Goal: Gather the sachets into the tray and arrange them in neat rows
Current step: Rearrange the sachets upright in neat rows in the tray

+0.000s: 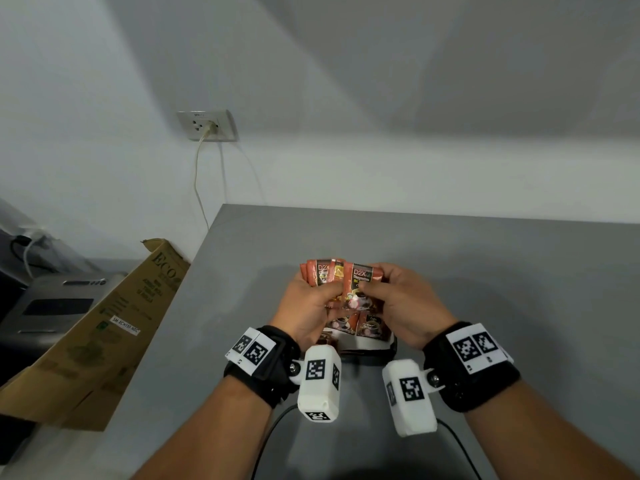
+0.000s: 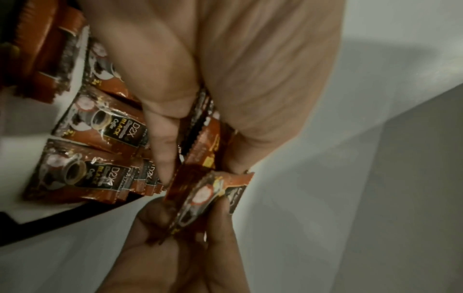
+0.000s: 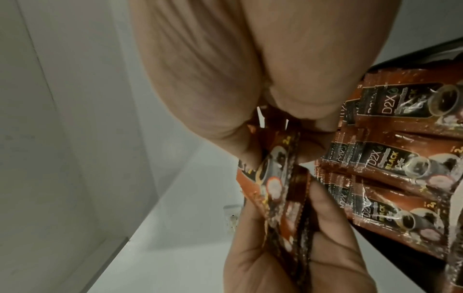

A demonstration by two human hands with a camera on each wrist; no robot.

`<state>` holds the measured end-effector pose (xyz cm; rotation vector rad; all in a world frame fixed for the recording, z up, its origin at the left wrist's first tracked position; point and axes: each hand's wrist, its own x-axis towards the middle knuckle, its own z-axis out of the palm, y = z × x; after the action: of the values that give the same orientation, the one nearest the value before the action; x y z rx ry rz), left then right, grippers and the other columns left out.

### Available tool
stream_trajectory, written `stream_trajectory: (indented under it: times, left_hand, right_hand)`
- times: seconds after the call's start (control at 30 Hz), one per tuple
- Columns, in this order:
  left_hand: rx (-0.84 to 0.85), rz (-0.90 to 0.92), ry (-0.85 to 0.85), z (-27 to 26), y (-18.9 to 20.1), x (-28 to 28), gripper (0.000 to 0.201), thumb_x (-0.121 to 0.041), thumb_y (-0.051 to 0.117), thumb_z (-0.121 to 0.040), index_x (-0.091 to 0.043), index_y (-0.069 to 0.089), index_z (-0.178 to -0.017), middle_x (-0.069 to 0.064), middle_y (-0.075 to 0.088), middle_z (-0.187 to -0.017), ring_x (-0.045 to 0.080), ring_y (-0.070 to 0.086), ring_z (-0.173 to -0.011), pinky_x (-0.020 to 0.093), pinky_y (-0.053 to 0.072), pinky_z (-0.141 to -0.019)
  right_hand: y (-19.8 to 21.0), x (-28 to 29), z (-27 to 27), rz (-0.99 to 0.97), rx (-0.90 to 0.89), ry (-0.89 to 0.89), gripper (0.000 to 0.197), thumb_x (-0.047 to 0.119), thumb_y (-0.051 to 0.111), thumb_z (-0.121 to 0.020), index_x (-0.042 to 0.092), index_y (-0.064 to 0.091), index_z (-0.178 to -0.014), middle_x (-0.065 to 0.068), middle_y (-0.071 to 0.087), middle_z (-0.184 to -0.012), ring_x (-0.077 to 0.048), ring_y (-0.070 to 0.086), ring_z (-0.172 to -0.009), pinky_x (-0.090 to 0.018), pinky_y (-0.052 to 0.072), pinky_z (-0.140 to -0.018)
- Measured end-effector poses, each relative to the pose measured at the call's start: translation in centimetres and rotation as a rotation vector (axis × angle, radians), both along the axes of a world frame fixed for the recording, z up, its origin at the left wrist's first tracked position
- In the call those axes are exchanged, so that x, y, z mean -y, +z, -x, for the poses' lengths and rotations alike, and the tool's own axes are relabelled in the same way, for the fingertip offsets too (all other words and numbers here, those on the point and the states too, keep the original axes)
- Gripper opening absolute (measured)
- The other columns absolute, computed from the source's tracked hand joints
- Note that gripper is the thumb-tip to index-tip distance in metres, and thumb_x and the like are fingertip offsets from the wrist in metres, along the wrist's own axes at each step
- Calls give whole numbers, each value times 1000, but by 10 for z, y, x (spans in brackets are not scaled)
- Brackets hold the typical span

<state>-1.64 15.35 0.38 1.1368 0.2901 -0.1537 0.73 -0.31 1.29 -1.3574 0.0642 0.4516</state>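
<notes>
Your left hand (image 1: 304, 306) and right hand (image 1: 398, 303) meet, both pinching a fan of sachets (image 1: 341, 277) above the tray (image 1: 367, 344) (more sachets lie inside it), at 6 o'clock on the grey table (image 1: 485, 271).

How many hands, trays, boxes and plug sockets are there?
Hands: 2, left hand and right hand
Tray: 1
Cardboard box: 1
Wall socket: 1
Sachets: too overlapped to count
Total: 5, without sachets
</notes>
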Motion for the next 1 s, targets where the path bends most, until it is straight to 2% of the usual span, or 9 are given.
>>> stream_trajectory:
  times: [0.07,0.13,0.23,0.33,0.47,0.6,0.7,0.8,1.0]
  left_hand:
    - [-57,27,24,-1,-1,-1,25,-13,66,-93,-1,65,-115,13,71,-89,23,69,-76,39,60,-68]
    - [-180,82,74,-2,-2,-5,33,-34,67,-92,-6,68,-109,10,66,-83,20,63,-72,39,58,-68]
    - [-216,88,101,-5,-4,-11,17,-18,71,-89,-2,68,-93,16,64,-88,20,63,-67,31,56,-59]
    - [-144,-19,158,-7,-2,-15,10,12,62,-85,3,64,-89,17,68,-82,23,69,-63,28,54,-49]
    - [-18,-157,174,-6,-3,-16,22,14,65,-81,9,62,-102,22,72,-91,34,73,-78,37,58,-61]
    - [-12,-178,101,0,-1,2,38,3,68,-75,6,60,-112,25,71,-102,38,71,-88,49,59,-76]
    - [-72,-37,89,2,1,1,21,5,47,-88,1,58,-106,18,71,-89,31,69,-79,48,58,-73]
    - [-80,-1,38,4,-1,-5,27,6,42,-94,0,56,-115,18,72,-93,29,72,-83,52,58,-83]
    - [-6,-87,-46,9,-6,1,25,12,59,-90,-5,59,-108,13,73,-95,26,73,-83,40,62,-67]
  right_hand:
    - [3,-1,0,98,143,-68,12,-5,63,-91,3,70,-97,-18,74,-93,-26,70,-83,-45,59,-81]
    - [5,3,0,344,421,-104,20,0,68,-90,20,74,-91,1,74,-88,-9,70,-79,-25,56,-76]
    - [2,6,8,602,713,88,34,3,72,-87,35,77,-97,10,67,-92,-3,62,-83,-10,47,-73]
    - [-6,16,16,538,607,120,38,-3,74,-84,32,79,-97,7,74,-90,-8,68,-82,-23,56,-77]
    - [-5,18,15,107,185,-46,29,-15,64,-85,11,75,-90,-12,76,-89,-23,71,-83,-42,58,-83]
    - [-7,1,10,44,7,-81,27,-14,53,-90,10,61,-99,-13,73,-94,-24,70,-83,-39,56,-76]
    - [-9,5,9,24,-28,-148,29,-13,53,-89,10,59,-106,-11,72,-95,-22,70,-81,-37,56,-72]
    - [-11,13,6,-52,-82,-160,32,-9,52,-88,3,63,-116,-21,73,-107,-31,71,-88,-43,58,-75]
    - [0,7,7,-49,-88,-48,26,-11,46,-93,4,66,-101,-16,74,-88,-23,71,-72,-33,56,-63]
